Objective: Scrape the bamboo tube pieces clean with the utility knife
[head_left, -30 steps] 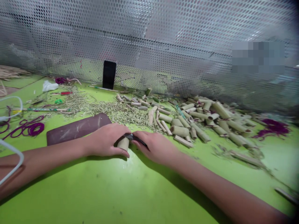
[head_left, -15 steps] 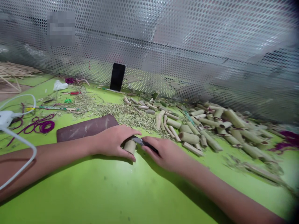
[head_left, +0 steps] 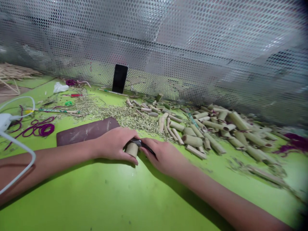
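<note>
Near the middle of the green table point(head_left: 103, 199), my left hand point(head_left: 115, 144) is closed round a short piece of bamboo tube point(head_left: 132, 149), thumb on the near side and fingers over the far side. My right hand point(head_left: 163, 155) grips the dark handle of a knife point(head_left: 148, 147). Its blade reaches left across the top of the bamboo piece, close to my left fingers; the tip is hidden there. Behind my left wrist lies a brown sheet of sandpaper point(head_left: 88, 131), partly covered by the hand.
A heap of cut bamboo tubes point(head_left: 218, 125) spreads over the right side. Shavings point(head_left: 134, 118) lie beyond my hands. A phone point(head_left: 119, 78) leans against the perforated metal screen point(head_left: 154, 38). Purple cord point(head_left: 45, 128) and a white cable point(head_left: 24, 144) are at left, near a red-handled tool point(head_left: 76, 95).
My right hand has shifted slightly left, and the knife blade now lies farther over the bamboo piece. My left hand keeps its hold. The whole view has moved a little.
</note>
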### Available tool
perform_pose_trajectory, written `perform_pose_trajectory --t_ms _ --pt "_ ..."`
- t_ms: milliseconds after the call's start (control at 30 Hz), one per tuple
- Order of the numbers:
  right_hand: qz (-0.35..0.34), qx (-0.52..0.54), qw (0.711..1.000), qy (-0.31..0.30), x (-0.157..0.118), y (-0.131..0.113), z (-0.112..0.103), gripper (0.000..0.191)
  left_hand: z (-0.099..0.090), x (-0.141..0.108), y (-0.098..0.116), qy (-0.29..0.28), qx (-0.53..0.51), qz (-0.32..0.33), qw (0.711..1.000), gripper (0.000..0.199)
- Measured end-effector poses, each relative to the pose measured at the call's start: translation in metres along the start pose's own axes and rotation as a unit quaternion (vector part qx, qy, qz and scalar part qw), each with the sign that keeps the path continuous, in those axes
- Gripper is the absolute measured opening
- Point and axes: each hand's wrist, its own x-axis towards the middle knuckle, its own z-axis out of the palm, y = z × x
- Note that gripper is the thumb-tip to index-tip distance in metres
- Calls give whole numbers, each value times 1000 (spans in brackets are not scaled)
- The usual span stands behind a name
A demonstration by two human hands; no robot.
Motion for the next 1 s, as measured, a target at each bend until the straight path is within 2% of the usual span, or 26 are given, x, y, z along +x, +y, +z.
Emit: perform_pose_trajectory --t_ms 233,1000 --pt "-1 6 1000 12 -1 -1 -2 26 0 -2 0 6 5 13 1000 71" --pt "5 2 1000 -13 -5 1 -3 30 1 -3 1 2 -29 35 999 67"
